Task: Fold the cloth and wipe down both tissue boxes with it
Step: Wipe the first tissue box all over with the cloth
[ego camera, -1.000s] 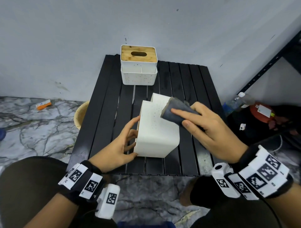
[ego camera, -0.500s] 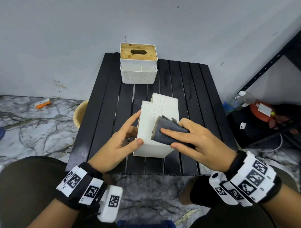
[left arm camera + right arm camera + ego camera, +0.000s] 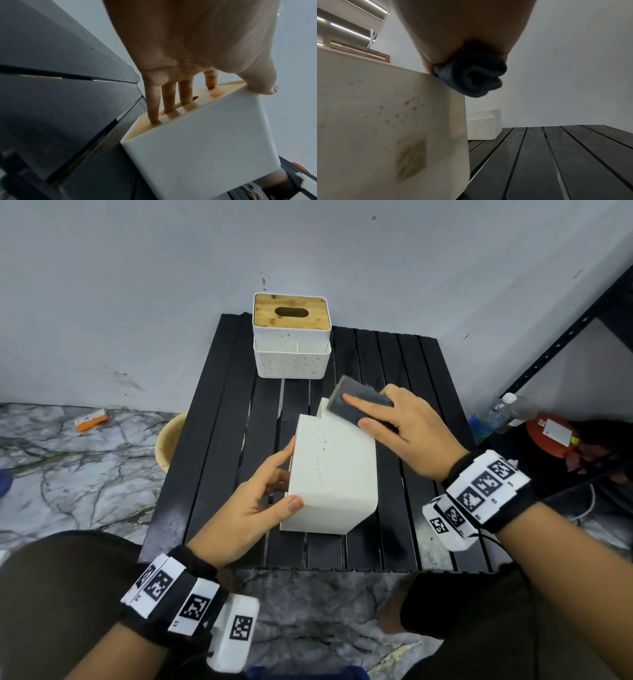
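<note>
A white speckled tissue box (image 3: 332, 474) lies on its side in the middle of the black slatted table (image 3: 212, 440). My left hand (image 3: 270, 484) grips its near left corner, with the fingers (image 3: 169, 100) against the wooden lid (image 3: 214, 93) and the thumb on the upper face. The folded dark grey cloth (image 3: 352, 405) is held by my right hand (image 3: 376, 419) against the far end of that face, and from the right wrist the cloth (image 3: 476, 78) sits bunched on the box's edge (image 3: 385, 115). The second tissue box (image 3: 291, 344) stands upright at the table's far edge.
The wall runs right behind the far box. A yellowish basin (image 3: 168, 440) sits on the floor under the table's left side. At the right are a water bottle (image 3: 496, 412), a red object (image 3: 548, 436) and a black rack (image 3: 565, 330). A small orange item (image 3: 90, 419) lies on the floor.
My right hand drew the cloth from the far end of the box's upper face toward me, then slid it back to the far end. The left hand stayed holding the box.
</note>
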